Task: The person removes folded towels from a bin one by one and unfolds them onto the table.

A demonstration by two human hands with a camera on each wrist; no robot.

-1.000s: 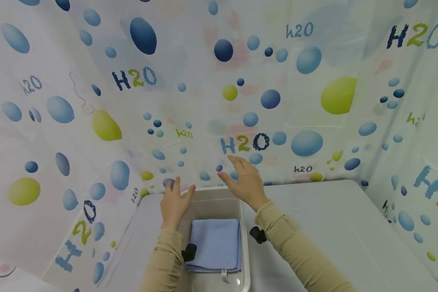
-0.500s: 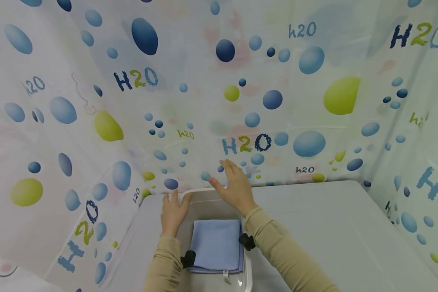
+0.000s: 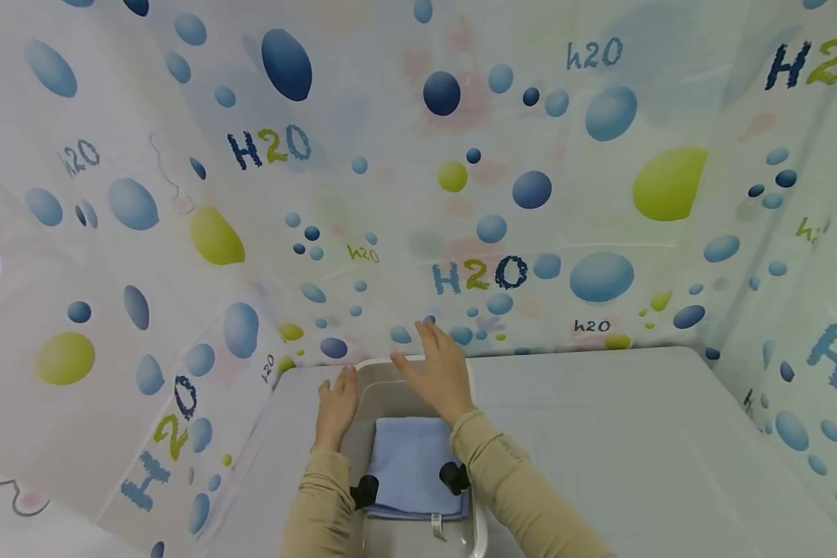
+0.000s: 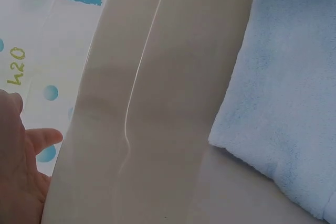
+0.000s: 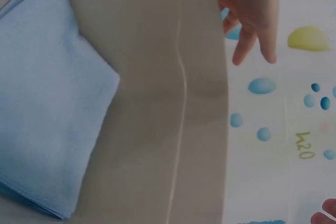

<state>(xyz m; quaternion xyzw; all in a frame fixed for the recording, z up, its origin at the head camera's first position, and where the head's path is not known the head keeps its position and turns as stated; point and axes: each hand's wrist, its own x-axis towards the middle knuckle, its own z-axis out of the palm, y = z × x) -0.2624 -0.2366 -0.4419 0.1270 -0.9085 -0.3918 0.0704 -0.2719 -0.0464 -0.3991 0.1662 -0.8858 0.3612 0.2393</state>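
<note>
A light blue folded cloth [image 3: 410, 457] lies on the bottom of a pale grey plastic bin [image 3: 390, 397]; its small white tag [image 3: 437, 527] hangs over the near edge. My left hand [image 3: 337, 407] is held at the bin's left rim, fingers upward and loosely straight. Over the right side of the bin's far end is my right hand [image 3: 438, 373], thumb spread from the extended fingers. Neither hand holds anything. The cloth's textured surface fills the right of the left wrist view and the left of the right wrist view.
The bin stands on a white table [image 3: 600, 434]. Behind and at both sides hangs a white curtain [image 3: 404, 194] printed with blue and green bubbles and H2O lettering. Black wrist cameras [image 3: 453, 478] project inward from both sleeves, over the bin.
My right hand has moved left and a little down, from beyond the bin's right side to over it. My left hand has dropped slightly and its fingers have drawn together. The cloth lies as before.
</note>
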